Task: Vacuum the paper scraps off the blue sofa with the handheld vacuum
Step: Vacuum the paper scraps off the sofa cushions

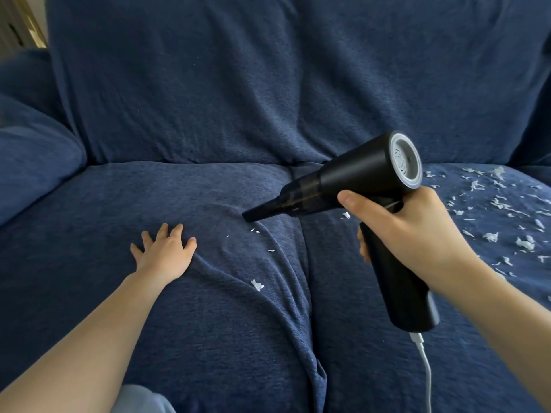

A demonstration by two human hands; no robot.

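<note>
Our right hand (417, 231) grips vacuum (351, 186), nozzle near scraps (255, 231) on sofa (179, 204) | left hand (164, 248) spread flat | risk: cord (426, 371) may scatter the right cushion's scrap pile (501, 210).

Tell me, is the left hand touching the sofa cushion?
Touching. The head view shows the left hand pressed flat on the sofa cushion, fingers spread.

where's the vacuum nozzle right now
In the head view, the nozzle sits centre frame just above the left seat cushion, beside the seam, right of the left hand.
</note>
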